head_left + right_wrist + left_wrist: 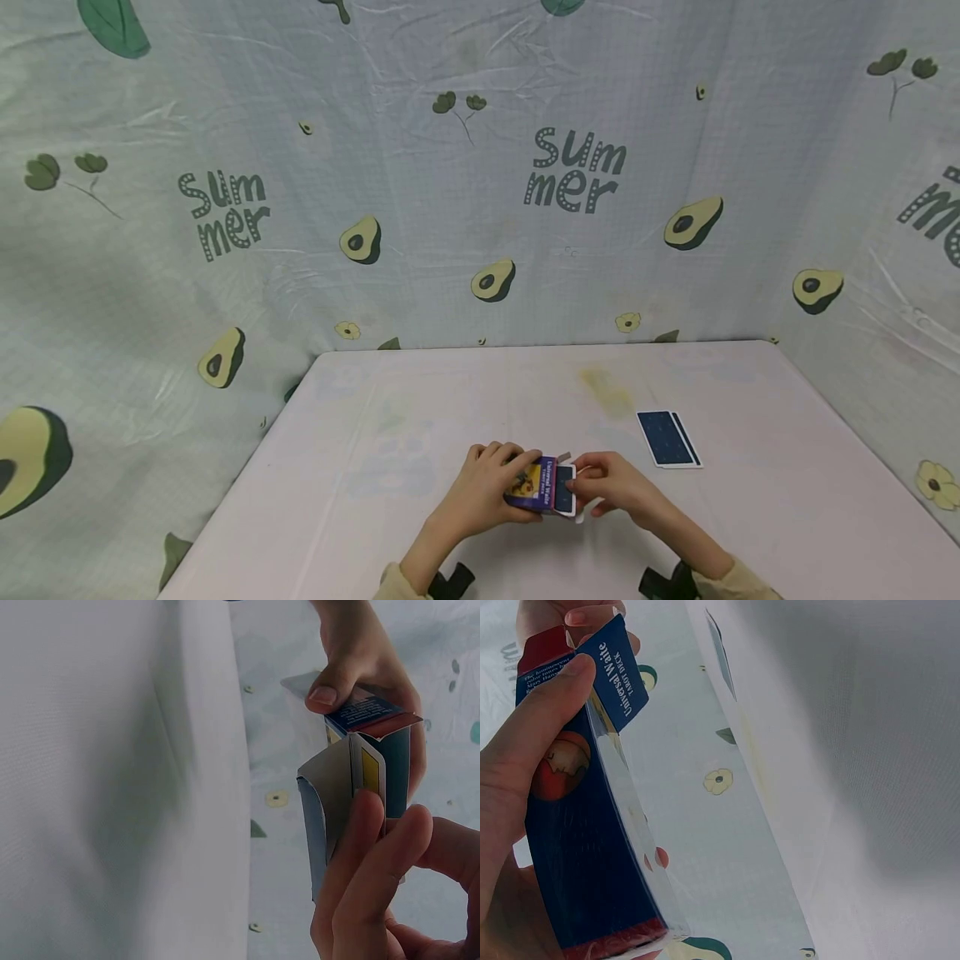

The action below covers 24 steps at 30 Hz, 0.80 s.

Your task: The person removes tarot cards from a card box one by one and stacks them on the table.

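Observation:
My left hand (486, 490) grips a blue tarot card box (592, 859) lettered "Universal Waite Tarot Deck". Its thumb lies along the printed front in the left wrist view. The box's end is open, with a lettered flap (626, 682) folded outward. Out of that end, toward the right, sticks a dark-backed block of cards (564, 487). My right hand (618, 485) pinches the protruding cards at their outer edge. In the right wrist view its fingertips (367, 810) lie against a card with a yellow panel (370, 769), beside the pale inside of the flap.
Farther back on the white table (420, 400), to the right of the hands, lie dark blue-backed cards (666, 439) with white borders, slightly fanned. A printed cloth (420, 208) with avocados and "summer" lettering hangs behind and beside the table.

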Tool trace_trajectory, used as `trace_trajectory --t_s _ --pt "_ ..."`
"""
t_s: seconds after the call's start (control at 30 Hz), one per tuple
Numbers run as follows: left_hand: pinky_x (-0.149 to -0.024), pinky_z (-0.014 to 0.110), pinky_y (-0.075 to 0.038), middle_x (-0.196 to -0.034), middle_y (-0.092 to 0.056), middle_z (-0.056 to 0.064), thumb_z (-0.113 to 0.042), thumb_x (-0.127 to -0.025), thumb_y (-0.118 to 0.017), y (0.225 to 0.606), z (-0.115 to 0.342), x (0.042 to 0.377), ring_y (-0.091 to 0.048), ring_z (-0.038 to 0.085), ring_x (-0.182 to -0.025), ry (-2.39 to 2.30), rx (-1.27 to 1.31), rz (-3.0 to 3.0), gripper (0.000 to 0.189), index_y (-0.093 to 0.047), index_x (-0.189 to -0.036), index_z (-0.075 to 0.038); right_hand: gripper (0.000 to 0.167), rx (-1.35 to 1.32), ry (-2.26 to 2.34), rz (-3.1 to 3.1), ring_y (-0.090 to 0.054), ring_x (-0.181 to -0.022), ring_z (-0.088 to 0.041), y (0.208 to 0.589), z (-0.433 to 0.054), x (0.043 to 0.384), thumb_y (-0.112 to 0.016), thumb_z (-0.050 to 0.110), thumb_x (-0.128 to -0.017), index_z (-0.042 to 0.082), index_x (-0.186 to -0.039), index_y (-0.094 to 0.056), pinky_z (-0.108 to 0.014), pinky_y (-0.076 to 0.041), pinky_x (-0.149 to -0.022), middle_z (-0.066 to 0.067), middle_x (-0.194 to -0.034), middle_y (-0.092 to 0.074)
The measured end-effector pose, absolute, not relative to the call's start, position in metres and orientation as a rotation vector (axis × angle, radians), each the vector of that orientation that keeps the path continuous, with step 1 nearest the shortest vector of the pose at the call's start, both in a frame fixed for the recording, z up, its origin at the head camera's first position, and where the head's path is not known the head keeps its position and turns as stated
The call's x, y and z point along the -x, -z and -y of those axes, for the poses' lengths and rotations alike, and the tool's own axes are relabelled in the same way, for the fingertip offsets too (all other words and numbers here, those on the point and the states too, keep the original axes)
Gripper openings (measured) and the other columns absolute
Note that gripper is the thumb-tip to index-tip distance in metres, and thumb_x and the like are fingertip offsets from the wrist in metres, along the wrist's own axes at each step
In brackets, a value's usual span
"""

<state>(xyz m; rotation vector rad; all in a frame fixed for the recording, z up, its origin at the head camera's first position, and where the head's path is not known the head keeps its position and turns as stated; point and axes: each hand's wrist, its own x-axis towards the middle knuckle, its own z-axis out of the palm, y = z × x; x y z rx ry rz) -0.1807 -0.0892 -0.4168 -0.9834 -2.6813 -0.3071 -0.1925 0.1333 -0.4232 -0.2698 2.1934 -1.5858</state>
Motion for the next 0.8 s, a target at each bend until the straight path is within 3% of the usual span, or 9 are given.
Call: trace_trajectory --t_s 0.5,0.8 --pt "-0.083 0.037 -0.037 -0.107 -0.054 -0.005 -0.055 -0.064 -0.070 0.415 0.092 0.183 -0.049 0.012 -0.095 0.329 0.950 2.722 0.074 -0.045 -0.128 -0.027 0.047 0.311 1.560 -2.186 -0.064 -0.067 -0.015 0.416 -0.147 0.199 -0.065 0.026 -0.080 -0.001 -0.117 -0.051 -0.025 -0.047 -0.053 -0.002 -0.080 -0.067" --pt "-0.083 0.037 -0.038 -0.107 -0.054 -0.005 -0.055 -0.063 -0.070 0.413 0.092 0.184 -0.049 0.011 -0.095 0.334 0.944 2.713 0.075 -0.045 -0.128 -0.027 0.045 0.365 1.589 -2.137 -0.063 -0.067 -0.015 0.411 -0.153 0.201 -0.061 0.018 -0.081 -0.002 -0.120 -0.049 -0.023 -0.044 -0.050 0.000 -0.079 -0.065"
